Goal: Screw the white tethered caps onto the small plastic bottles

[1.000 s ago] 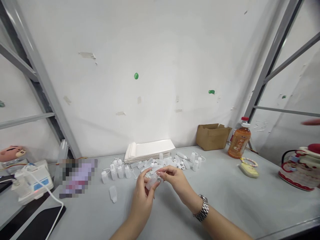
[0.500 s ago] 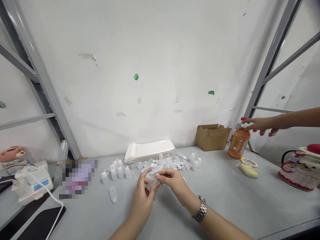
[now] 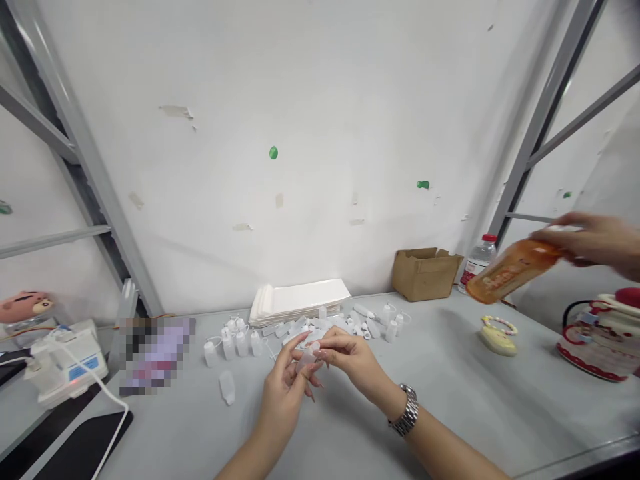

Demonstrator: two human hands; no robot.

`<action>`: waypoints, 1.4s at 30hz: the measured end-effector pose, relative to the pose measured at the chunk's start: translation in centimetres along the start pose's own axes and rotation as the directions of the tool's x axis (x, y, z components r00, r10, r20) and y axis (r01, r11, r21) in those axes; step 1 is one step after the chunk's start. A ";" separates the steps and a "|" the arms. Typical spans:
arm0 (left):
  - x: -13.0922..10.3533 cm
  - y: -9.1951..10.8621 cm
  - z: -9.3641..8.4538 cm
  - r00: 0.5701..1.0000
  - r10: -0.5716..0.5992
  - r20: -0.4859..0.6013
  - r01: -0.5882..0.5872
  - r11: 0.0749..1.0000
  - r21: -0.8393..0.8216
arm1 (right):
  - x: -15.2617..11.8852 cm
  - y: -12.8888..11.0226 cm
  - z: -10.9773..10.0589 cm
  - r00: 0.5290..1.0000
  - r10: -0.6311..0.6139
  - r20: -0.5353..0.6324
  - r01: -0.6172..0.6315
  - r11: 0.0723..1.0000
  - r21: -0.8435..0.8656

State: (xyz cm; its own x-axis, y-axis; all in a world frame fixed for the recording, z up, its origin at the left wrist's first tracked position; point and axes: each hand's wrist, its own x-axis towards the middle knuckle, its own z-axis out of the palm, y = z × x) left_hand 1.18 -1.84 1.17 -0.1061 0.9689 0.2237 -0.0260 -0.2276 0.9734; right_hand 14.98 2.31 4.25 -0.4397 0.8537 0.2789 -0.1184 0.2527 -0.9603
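Translucent plastic, a small bottle (image 3: 306, 361) sits between your two hands, just above the grey table (image 3: 180, 437). Its long axis slants, base toward your left palm, upper end toward your right fingertips, pointing up and away from you. Your left hand (image 3: 284, 387) is wrapped round its body; your right hand (image 3: 353, 355), on the wrist with the watch (image 3: 406, 411), pinches at its upper end, so the right is nearer the top. Fingers cover that end, and you cannot tell whether a cap is on it.

Beyond your hands lies a pile (image 3: 345, 327) of bottles and caps; to the left of your left hand, well apart, one loose bottle (image 3: 227, 388) lies flat, near a group of capped bottles (image 3: 242, 344).

Compared with half a second ago, your hands are in nearly the same place, with more of your left fingertips showing below. At far right, the orange bottle (image 3: 515, 270), upright on the table then, is now tilted in the air in another person's hand (image 3: 603, 241), uncovering a clear bottle (image 3: 479, 261).
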 end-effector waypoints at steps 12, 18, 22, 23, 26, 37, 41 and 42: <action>-0.5 0.4 -0.3 0.996 0.016 -0.086 -0.001 0.986 0.170 | 0.1 0.3 -0.2 0.997 -0.028 -0.072 0.023 0.997 -0.068; -0.5 0.0 -0.3 0.982 0.144 -0.124 -0.098 0.942 0.321 | 0.1 0.2 -0.2 0.993 0.025 -0.114 -0.024 1.000 0.010; -0.5 -0.7 -0.4 0.962 0.251 -0.110 -0.178 0.879 0.443 | 0.1 0.4 0.1 0.989 0.039 -0.141 -0.041 0.999 -0.011; -0.5 -0.8 -0.4 0.957 0.272 -0.101 -0.195 0.860 0.471 | 0.1 0.5 0.2 0.988 0.045 -0.144 -0.047 0.999 -0.011; -0.5 -0.8 -0.4 0.945 0.319 -0.077 -0.230 0.813 0.535 | 0.1 0.8 0.3 0.988 0.052 -0.142 -0.053 0.999 0.000; -0.5 -0.4 -0.5 0.975 0.153 -0.159 -0.058 0.872 0.485 | -0.3 1.1 0.9 0.989 -0.038 -0.142 0.023 0.994 -0.110; -0.5 -0.3 -0.6 0.969 0.192 -0.154 -0.096 0.872 0.480 | -0.7 0.6 1.0 0.985 -0.112 -0.128 0.084 0.975 -0.204; -0.5 -0.3 -0.6 0.967 0.203 -0.152 -0.107 0.870 0.481 | -0.8 0.5 1.0 0.986 -0.118 -0.115 0.091 0.973 -0.212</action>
State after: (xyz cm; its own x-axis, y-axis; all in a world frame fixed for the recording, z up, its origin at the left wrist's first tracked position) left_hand 0.65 -2.31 0.69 -0.2587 0.8763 0.4064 0.4668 -0.2549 0.8468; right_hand 14.39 1.35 3.50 -0.3174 0.8647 0.3893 0.0331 0.4204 -0.9067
